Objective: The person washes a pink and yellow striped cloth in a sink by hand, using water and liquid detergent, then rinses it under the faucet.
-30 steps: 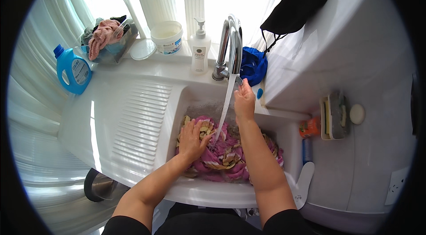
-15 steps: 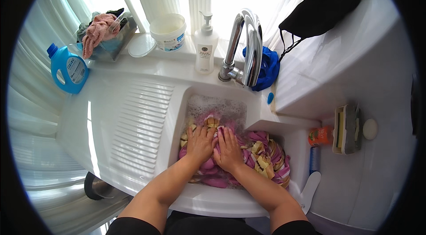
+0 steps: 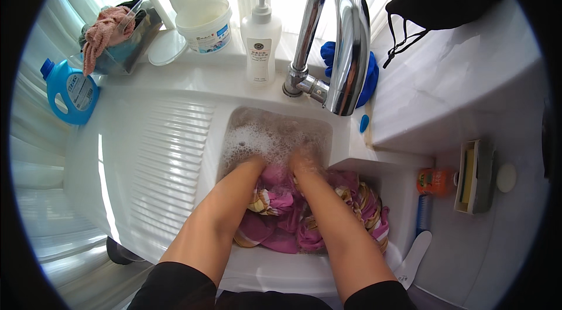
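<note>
Both of my arms reach into a white sink (image 3: 345,149) full of sudsy water (image 3: 275,128). My left hand (image 3: 250,162) is sunk in the water by the sink's left side, its fingers hidden. Under the foam to its right, my right hand (image 3: 303,159) shows only as a blur near the wrist. Wet pink cloth with yellow and white patterning (image 3: 278,225) lies bunched between and below my forearms and spreads to the right side of the sink. Whether either hand grips the cloth cannot be seen.
A chrome faucet (image 3: 345,35) arches over the back. Left of it stand a white pump bottle (image 3: 258,50), a white tub (image 3: 205,26) and a blue detergent jug (image 3: 70,92). A ribbed washboard (image 3: 172,164) adjoins the sink. An orange bottle (image 3: 433,182), a blue comb (image 3: 422,216) and a soap holder (image 3: 475,176) sit right.
My hands have pushed forward and down, from lying on top of the cloth to under the foamy water. The view has moved nearer the faucet.
</note>
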Available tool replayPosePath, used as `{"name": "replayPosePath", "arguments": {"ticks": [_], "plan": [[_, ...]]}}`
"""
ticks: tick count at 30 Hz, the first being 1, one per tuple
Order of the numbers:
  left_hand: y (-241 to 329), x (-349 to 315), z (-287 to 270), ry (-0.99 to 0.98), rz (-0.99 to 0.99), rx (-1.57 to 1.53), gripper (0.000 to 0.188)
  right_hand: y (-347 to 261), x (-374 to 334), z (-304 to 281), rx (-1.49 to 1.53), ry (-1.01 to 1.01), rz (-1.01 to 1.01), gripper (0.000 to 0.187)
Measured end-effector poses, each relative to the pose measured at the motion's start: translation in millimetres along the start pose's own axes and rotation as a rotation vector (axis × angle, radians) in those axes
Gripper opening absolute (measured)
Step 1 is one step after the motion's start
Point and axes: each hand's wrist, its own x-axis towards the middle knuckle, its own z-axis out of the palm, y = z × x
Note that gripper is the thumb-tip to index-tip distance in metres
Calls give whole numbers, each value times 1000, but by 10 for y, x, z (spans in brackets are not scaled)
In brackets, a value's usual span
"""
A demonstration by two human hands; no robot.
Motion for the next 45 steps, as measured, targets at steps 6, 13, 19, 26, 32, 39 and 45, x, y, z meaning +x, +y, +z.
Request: {"name": "replayPosePath", "arguments": {"ticks": [6, 13, 19, 26, 32, 39, 45], "plan": [[613, -1188, -721, 661, 90, -390, 25, 293, -16, -324, 562, -176, -101, 74], [747, -2349, -1121, 838, 798, -234, 32, 153, -832, -957, 640, -674, -549, 78], [492, -2850, -809, 639, 706, -129, 31, 483, -2056, -664, 201, -146, -794, 84], [733, -2336, -45, 547, -33, -130, 47, 261, -2042, 34, -80, 226, -873, 86], [622, -1703, -151, 632, -145, -202, 34, 156, -1492, -40, -32, 204, -858, 73], [496, -885, -301, 329, -356, -175, 32, 160, -772, -253, 645, -403, -491, 66], [553, -914, -553, 208, -387, -282, 39, 257, -236, -410, 856, -426, -121, 67]]}}
